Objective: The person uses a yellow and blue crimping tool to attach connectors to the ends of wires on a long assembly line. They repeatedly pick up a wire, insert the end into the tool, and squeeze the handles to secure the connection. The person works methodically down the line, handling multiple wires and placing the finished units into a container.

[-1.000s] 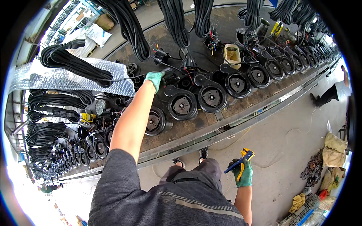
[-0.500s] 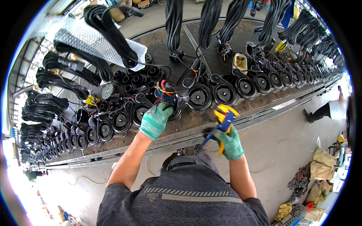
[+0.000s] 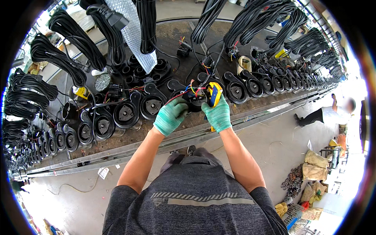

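Observation:
Between my hands is a round black motor part [image 3: 196, 100] with red, blue and yellow wires standing up from its top. My left hand [image 3: 171, 116], in a green knit glove, is at its left side with fingers curled in; what they pinch is hidden. A red wire runs from the part to just above these fingers. My right hand [image 3: 218, 114], also gloved, grips a yellow and blue wire stripper [image 3: 215, 94], its head pointing up and away from me. The right thumb is against the part's right side.
Round black pump-like housings [image 3: 236, 91] line the workbench's near edge on both sides. Bundled black cables [image 3: 147, 27] hang above it. Bubble wrap [image 3: 135, 37], a yellow bottle [image 3: 81, 92] and loose wired parts lie farther back. Another person [image 3: 331, 114] is off to the right.
My right hand has brought the wire stripper up and left to the motor part. My left hand has shifted slightly right, and the view has turned a little.

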Tool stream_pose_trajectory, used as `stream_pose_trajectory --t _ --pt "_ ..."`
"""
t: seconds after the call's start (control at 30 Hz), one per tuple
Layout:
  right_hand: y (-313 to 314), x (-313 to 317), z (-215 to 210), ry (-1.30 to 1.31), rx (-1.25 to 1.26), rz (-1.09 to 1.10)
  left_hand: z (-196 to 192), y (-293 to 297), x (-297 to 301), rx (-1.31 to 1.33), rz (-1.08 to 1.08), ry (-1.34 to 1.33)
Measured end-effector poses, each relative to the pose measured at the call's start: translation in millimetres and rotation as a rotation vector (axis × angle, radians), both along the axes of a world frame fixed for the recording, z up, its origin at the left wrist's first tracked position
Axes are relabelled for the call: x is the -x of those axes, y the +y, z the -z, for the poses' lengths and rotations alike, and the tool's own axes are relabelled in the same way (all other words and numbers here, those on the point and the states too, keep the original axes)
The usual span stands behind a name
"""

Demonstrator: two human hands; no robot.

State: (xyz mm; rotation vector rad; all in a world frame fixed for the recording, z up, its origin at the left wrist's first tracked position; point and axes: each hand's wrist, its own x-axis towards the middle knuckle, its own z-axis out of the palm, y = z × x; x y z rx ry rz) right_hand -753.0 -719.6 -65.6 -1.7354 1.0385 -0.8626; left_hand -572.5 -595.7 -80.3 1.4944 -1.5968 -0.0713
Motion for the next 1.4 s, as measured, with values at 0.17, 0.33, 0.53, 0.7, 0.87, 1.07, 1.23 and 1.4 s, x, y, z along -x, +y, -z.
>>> stream_pose_trajectory --t 0.17,0.33,0.53,0.7,0.87,1.07,1.23,1.4 --pt "6 2 -18 0.068 -0.176 0.014 9 17 -8 -0.213 -0.145 0.444" --pt "10 1 -20 0.031 -0.216 0.038 6 0 11 -0.112 -0.261 0.618" --pt "5 8 -7 -0.054 -0.216 -0.002 -3 -30 35 -0.033 -0.345 0.975" --pt "-5 18 1 -0.134 -0.209 -0.040 -11 -49 51 -0.057 -0.391 1.142" --pt "-14 32 4 -0.160 -0.303 -0.090 -33 -61 71 0.078 -0.359 1.317" --pt "-19 42 9 -0.211 -0.417 -0.144 -52 -71 96 -0.035 -0.318 1.360" --pt "-24 45 7 -0.319 -0.477 -0.192 -40 -76 106 0.104 -0.130 1.244" --pt "-28 53 2 -0.215 -0.443 -0.240 -32 -73 99 0.096 -0.096 1.089"
